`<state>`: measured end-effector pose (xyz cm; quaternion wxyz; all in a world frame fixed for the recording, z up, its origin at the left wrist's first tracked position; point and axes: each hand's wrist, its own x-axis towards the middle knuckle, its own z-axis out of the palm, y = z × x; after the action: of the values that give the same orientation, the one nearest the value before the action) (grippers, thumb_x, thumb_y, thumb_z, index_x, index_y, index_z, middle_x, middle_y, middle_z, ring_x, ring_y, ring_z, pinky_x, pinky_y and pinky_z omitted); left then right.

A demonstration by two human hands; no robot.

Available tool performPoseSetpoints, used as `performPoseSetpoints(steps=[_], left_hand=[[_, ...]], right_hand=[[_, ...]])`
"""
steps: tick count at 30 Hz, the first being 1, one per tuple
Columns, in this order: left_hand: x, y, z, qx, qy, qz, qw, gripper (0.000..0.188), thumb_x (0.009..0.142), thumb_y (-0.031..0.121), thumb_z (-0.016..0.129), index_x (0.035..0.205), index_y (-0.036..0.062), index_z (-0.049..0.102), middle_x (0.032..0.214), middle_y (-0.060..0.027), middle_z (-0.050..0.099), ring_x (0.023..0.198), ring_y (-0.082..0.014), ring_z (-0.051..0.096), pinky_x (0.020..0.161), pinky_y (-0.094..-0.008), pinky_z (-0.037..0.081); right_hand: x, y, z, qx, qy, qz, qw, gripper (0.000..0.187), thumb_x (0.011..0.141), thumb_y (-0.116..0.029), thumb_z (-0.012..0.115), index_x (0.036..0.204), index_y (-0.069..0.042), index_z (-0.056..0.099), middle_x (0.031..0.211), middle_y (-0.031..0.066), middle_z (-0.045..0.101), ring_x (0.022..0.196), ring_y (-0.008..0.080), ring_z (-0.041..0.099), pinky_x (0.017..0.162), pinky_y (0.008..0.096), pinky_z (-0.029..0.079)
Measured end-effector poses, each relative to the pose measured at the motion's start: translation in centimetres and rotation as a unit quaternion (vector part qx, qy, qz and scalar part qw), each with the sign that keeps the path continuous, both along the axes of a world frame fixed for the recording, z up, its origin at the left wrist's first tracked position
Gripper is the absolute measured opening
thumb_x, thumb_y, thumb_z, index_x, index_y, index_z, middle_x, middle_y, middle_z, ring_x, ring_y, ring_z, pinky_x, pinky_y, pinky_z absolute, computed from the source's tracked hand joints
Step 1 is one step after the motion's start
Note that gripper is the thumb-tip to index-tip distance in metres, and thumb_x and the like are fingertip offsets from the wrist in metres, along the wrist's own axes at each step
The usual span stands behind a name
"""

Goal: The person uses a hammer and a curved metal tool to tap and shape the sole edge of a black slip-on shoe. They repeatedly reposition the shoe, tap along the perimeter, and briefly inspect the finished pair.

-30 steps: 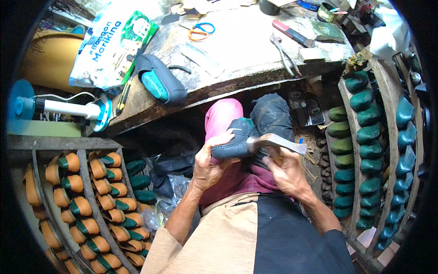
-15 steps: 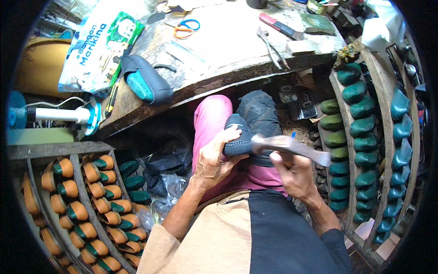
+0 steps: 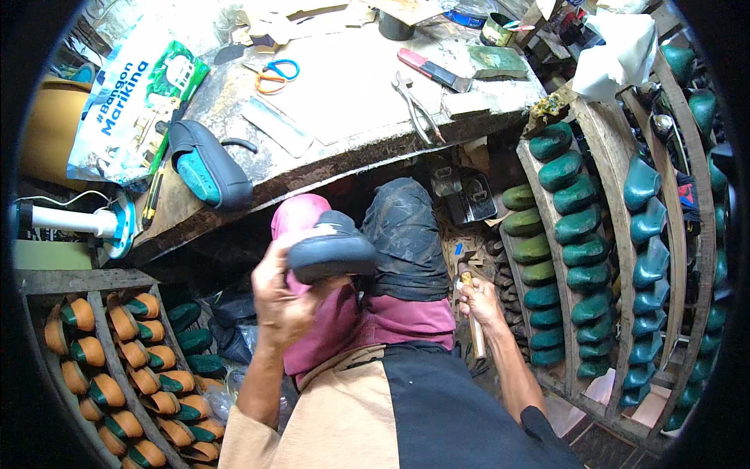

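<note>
A dark shoe (image 3: 336,256) is raised over my left thigh, with my left hand (image 3: 283,301) closed round its near left part. Off to the right, beside my right knee, my right hand (image 3: 482,303) is wrapped round a hammer (image 3: 477,344). Its light wooden handle points down toward me, and its head is partly hidden by my fingers. On the bench's left edge lies another dark shoe (image 3: 215,184) with a teal inside. My knees, under pink and black cloth, are below the bench.
The workbench (image 3: 312,148) carries scissors (image 3: 277,76), pliers (image 3: 416,108), a red-handled knife (image 3: 433,70) and a printed bag (image 3: 133,109). At the left, a wooden rack (image 3: 98,344) holds orange and green shoe pieces. Green shoe lasts (image 3: 574,228) fill racks on the right.
My left hand has lifted the shoe and moved it left. The hammer, held over the shoe before, is now down at the right in my right hand. The whole view has shifted.
</note>
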<state>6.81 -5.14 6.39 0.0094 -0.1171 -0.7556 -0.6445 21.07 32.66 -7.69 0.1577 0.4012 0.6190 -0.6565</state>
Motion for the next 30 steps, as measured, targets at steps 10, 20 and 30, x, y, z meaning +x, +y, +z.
performPoseSetpoints(steps=[10, 20, 30], left_hand=[[0.9, -7.1, -3.3, 0.08, -0.105, 0.064, 0.989, 0.087, 0.083, -0.007, 0.095, 0.159, 0.0092, 0.057, 0.122, -0.0059, 0.075, 0.113, -0.0189, 0.073, 0.105, -0.0369, 0.06], [1.7, -6.9, 3.2, -0.531, 0.046, -0.026, 0.846, 0.086, 0.073, 0.018, 0.099, 0.149, 0.0041, 0.063, 0.146, -0.0192, 0.07, 0.148, -0.0389, 0.061, 0.134, -0.0651, 0.034], [-0.9, 1.9, -0.6, -0.69, 0.064, -0.136, 0.708, 0.091, 0.087, 0.027, 0.077, 0.171, 0.0041, 0.049, 0.157, -0.029, 0.061, 0.121, -0.0397, 0.067, 0.1, -0.0481, 0.054]], right_hand=[[-11.4, 8.1, -9.5, 0.243, 0.061, 0.13, 0.959, 0.022, 0.1, -0.007, 0.074, 0.117, 0.003, 0.066, 0.071, 0.0026, 0.065, 0.055, 0.0118, 0.062, 0.048, 0.033, 0.047], [-19.7, 14.2, -15.8, 0.582, 0.022, 0.357, 0.731, 0.043, 0.103, -0.017, 0.069, 0.141, -0.002, 0.053, 0.116, 0.0306, 0.078, 0.108, 0.0553, 0.075, 0.091, 0.0651, 0.058], [-14.2, 18.0, -22.1, 0.576, -0.025, 0.329, 0.748, 0.058, 0.102, -0.014, 0.072, 0.153, -0.001, 0.047, 0.121, 0.0344, 0.075, 0.11, 0.0564, 0.074, 0.095, 0.0654, 0.058]])
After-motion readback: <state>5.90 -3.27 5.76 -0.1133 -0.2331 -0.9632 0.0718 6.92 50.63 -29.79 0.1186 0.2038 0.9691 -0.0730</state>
